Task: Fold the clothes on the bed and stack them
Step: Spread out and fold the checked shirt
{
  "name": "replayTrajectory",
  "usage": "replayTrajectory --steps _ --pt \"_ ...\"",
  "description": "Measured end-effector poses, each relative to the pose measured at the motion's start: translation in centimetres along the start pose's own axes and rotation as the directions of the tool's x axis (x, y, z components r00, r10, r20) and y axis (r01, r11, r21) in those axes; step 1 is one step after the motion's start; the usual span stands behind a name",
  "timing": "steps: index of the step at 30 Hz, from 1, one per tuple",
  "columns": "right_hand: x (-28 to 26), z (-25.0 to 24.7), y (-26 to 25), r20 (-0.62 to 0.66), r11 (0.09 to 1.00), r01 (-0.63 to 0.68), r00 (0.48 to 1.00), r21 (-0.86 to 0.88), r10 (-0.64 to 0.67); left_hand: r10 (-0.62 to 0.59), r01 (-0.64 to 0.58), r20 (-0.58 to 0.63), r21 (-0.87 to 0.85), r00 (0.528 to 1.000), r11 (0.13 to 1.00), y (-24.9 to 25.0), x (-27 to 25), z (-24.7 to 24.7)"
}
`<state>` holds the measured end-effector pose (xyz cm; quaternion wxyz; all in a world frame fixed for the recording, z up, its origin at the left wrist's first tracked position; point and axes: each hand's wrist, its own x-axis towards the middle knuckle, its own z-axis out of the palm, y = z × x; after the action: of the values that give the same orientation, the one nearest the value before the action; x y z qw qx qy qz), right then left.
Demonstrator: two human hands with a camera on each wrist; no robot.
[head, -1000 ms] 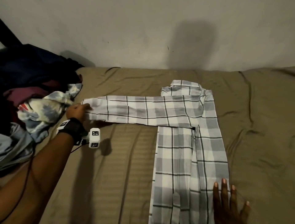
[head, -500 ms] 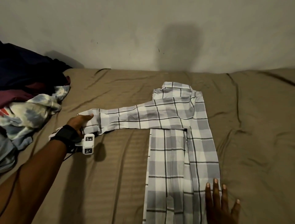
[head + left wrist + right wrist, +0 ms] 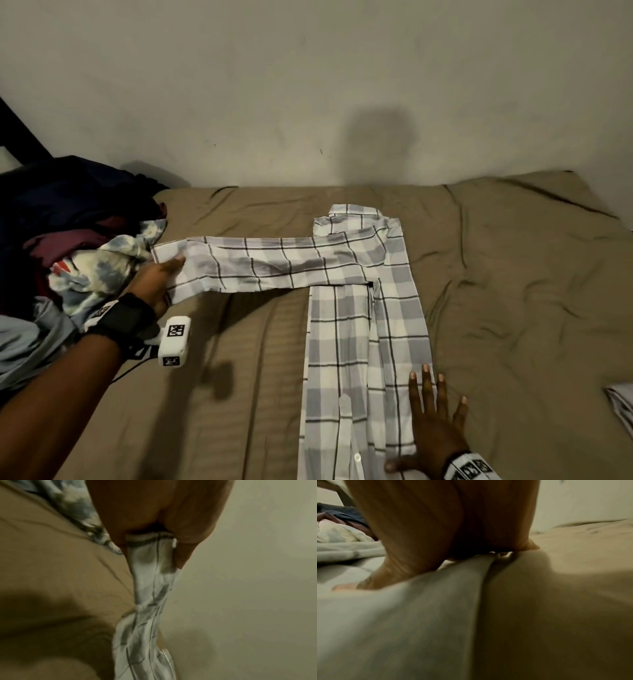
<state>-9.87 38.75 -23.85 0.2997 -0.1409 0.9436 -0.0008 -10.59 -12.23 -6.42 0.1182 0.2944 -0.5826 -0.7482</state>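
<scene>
- Left hand (image 3: 156,281): I see it pinching the cuff end of the plaid shirt (image 3: 363,329) sleeve (image 3: 260,265), thumb on top; the left wrist view shows the cuff clamped between thumb and fingers (image 3: 185,536).
- Sleeve: I read it stretched leftward across the shirt's chest, its far end held just above the bed (image 3: 513,291).
- Right hand (image 3: 432,430): I see it flat, fingers spread and straight, pressing the shirt's lower right edge onto the bed.
- Shirt: lies lengthwise mid-bed, collar toward the wall (image 3: 308,85), right side already folded inward.
- Unfolded clothes pile (image 3: 72,246): sits at the bed's left end, beside the left hand.
</scene>
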Motion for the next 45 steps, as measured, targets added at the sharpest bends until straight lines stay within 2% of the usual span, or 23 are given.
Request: replayTrajectory --steps 3,5,6,8,9,10,11,12,13,14,15,16,17,19,22,24,26,29,31,36,40,42,45 --pt "-1.1 -2.0 -0.1 0.094 1.000 0.001 0.996 0.009 -0.002 0.132 -0.138 0.058 0.127 0.990 0.982 3.4 -5.5 5.1" --pt "-1.5 -3.0 0.6 0.158 0.999 0.043 0.986 0.017 -0.045 0.189 -0.227 0.177 0.231 0.966 0.946 4.2 -10.3 8.7" --pt "-1.6 -3.5 0.8 0.133 0.996 0.056 0.989 0.068 -0.064 0.223 -0.289 0.240 0.291 0.945 0.912 3.9 -12.5 10.4" --pt "-2.6 -4.2 1.1 0.022 0.930 0.037 0.999 0.366 -0.048 0.302 -0.456 0.379 0.432 0.875 0.778 2.0 -17.0 13.6" --pt "-3.2 -4.4 1.3 -0.060 0.826 0.036 0.998 0.563 -0.002 0.330 -0.542 0.464 0.458 0.822 0.705 0.3 -19.2 15.0" --pt "-4.6 -4.6 1.4 -0.124 0.651 0.054 0.990 0.757 0.061 0.345 -0.624 0.552 0.465 0.759 0.628 -1.7 -21.3 16.4" --pt "-5.9 -5.1 1.3 -0.140 0.421 0.074 0.982 0.904 0.128 0.340 -0.682 0.614 0.490 0.712 0.543 -3.7 -23.2 17.9" --pt "-7.5 -5.8 0.9 -0.090 0.170 0.062 0.982 0.983 0.163 0.334 -0.719 0.651 0.510 0.682 0.473 -6.0 -24.8 19.3" --pt "-8.7 -6.0 0.9 -0.002 -0.081 0.013 0.991 0.997 0.134 0.289 -0.723 0.676 0.544 0.678 0.426 -8.5 -26.1 20.3" --pt "-9.4 -5.9 0.9 0.079 -0.299 -0.060 0.996 0.952 0.051 0.229 -0.721 0.697 0.576 0.679 0.386 -11.2 -27.0 21.3" --pt "-10.3 -5.8 1.0 0.138 -0.450 -0.145 0.989 0.881 -0.048 0.153 -0.721 0.722 0.601 0.675 0.345 -13.6 -28.1 22.3" --pt "-10.5 -5.1 1.1 0.170 -0.540 -0.219 0.976 0.813 -0.139 0.069 -0.735 0.751 0.615 0.656 0.286 -16.2 -28.5 23.0" --pt "-10.6 -4.4 1.3 0.200 -0.565 -0.264 0.964 0.782 -0.174 -0.020 -0.728 0.751 0.646 0.660 0.229 -18.2 -28.7 23.3" --pt "-10.2 -2.9 1.8 0.270 -0.521 -0.274 0.959 0.809 -0.085 -0.098 -0.708 0.719 0.695 0.688 0.125 -21.6 -28.7 23.5" --pt "-10.0 -1.7 2.2 0.263 -0.372 -0.207 0.959 0.905 0.106 -0.101 -0.738 0.731 0.672 0.675 -0.068 -25.0 -29.0 23.4" --pt "-10.1 -1.6 2.5 0.237 -0.317 -0.181 0.960 0.931 0.148 -0.220 -0.694 0.662 0.710 0.716 -0.123 -24.9 -29.9 23.7" --pt "-10.2 -1.6 2.6 0.216 -0.310 -0.162 0.965 0.937 0.149 -0.258 -0.642 0.597 0.750 0.760 -0.156 -25.2 -30.4 24.0" --pt "-11.1 -2.1 2.7 0.204 -0.327 -0.154 0.971 0.932 0.123 -0.202 -0.627 0.598 0.765 0.776 -0.146 -24.9 -31.0 24.1" --pt "-11.7 -2.2 3.1 0.183 -0.316 -0.137 0.976 0.939 0.121 -0.166 -0.649 0.629 0.751 0.759 -0.120 -23.7 -31.9 24.0" --pt "-12.6 -1.5 3.2 0.167 -0.256 -0.120 0.971 0.959 0.169 -0.192 -0.702 0.676 0.697 0.712 -0.148 -23.1 -33.5 23.6" --pt "-12.3 -0.5 3.0 0.141 -0.135 -0.108 0.955 0.985 0.260 -0.312 -0.702 0.640 0.695 0.702 -0.154 -24.5 -34.1 23.5" --pt "-12.1 -0.2 3.2 0.124 -0.081 -0.105 0.952 0.991 0.279 -0.315 -0.702 0.639 0.694 0.702 -0.159 -25.0 -34.0 23.2" --pt "-12.1 0.6 3.4 0.086 0.032 -0.100 0.952 0.994 0.294 -0.317 -0.706 0.650 0.700 0.690 -0.102 -25.0 -33.8 22.9"
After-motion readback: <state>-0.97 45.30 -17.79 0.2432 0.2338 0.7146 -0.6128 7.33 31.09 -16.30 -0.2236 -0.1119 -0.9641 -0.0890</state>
